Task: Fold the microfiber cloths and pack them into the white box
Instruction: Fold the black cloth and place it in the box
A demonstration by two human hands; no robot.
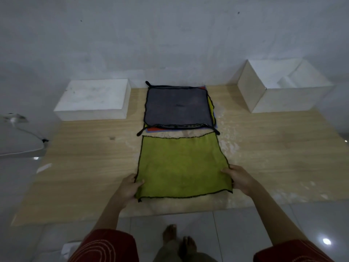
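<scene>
A yellow-green microfiber cloth [181, 167] lies spread flat at the near edge of the wooden table [85, 157]. The left hand [130, 188] pinches its near-left edge, thumb on top. The right hand [239, 180] pinches the near-right edge the same way. Just beyond it sits a stack of cloths [178, 108], a grey 1 on top. The open white box [290, 100] stands far right, and a closed white block [94, 99] far left.
</scene>
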